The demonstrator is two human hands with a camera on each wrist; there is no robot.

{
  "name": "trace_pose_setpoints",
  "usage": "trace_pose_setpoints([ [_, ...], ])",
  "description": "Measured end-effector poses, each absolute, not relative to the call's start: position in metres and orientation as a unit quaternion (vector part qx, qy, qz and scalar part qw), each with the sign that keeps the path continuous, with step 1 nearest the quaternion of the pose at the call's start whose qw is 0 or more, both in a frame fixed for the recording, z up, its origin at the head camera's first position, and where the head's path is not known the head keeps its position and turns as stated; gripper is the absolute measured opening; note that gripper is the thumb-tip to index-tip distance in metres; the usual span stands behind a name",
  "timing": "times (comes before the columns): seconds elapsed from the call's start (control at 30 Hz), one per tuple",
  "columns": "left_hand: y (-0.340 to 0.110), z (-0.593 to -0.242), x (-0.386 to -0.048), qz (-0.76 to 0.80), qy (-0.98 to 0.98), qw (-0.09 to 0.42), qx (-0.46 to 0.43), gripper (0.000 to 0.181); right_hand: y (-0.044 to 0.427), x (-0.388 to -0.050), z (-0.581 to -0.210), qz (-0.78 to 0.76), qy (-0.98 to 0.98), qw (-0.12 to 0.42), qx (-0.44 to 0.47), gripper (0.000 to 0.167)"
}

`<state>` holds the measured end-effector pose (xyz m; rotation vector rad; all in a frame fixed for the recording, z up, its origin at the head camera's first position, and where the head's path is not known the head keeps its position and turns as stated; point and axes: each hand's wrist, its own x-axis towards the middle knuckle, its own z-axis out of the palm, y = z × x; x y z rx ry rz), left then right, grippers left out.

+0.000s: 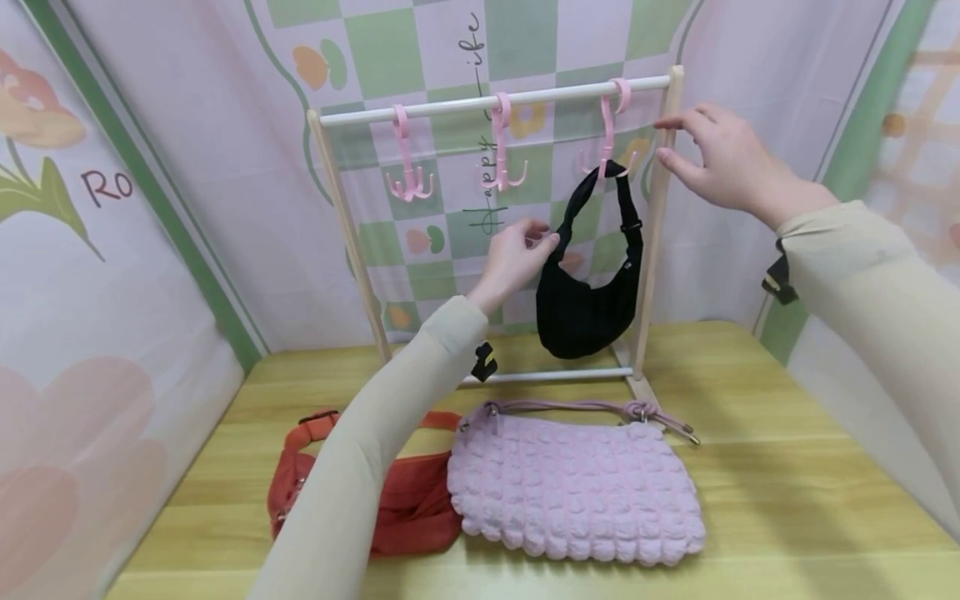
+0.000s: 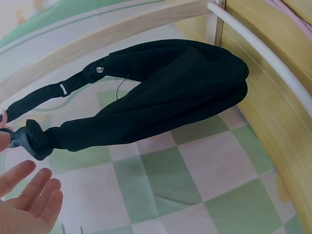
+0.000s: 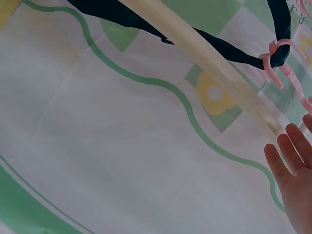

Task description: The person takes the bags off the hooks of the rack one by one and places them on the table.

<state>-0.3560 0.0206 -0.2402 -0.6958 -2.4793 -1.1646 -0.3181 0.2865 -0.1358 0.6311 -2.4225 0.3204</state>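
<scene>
A black bag [image 1: 585, 312] hangs by its strap from the right pink hook [image 1: 607, 137] on the rack's white bar. My left hand [image 1: 517, 258] is at the left side of the strap; in the left wrist view this hand [image 2: 29, 200] has its fingers loosely extended, thumb tip by the gathered strap [image 2: 36, 139]. Whether the thumb touches the strap I cannot tell. My right hand [image 1: 720, 158] is raised beside the rack's right post [image 1: 656, 217], holding nothing; the right wrist view shows its fingers [image 3: 292, 151] extended near the post [image 3: 209, 58].
Two more pink hooks, one at left [image 1: 407, 158] and one in the middle [image 1: 501, 142], hang on the bar. On the wooden table [image 1: 757, 467] lie a red bag [image 1: 420, 508], partly behind my left sleeve, and a pink puffy bag [image 1: 577, 492], in front of the rack.
</scene>
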Motion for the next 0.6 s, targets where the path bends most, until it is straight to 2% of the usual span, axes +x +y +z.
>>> trace_pose_setpoints([
  [0.6, 0.027, -0.238, -0.359, -0.394, -0.873, 0.146, -0.247, 0.039, 0.278, -0.321, -0.109, 0.102, -0.904, 0.337, 0.241, 0.047],
])
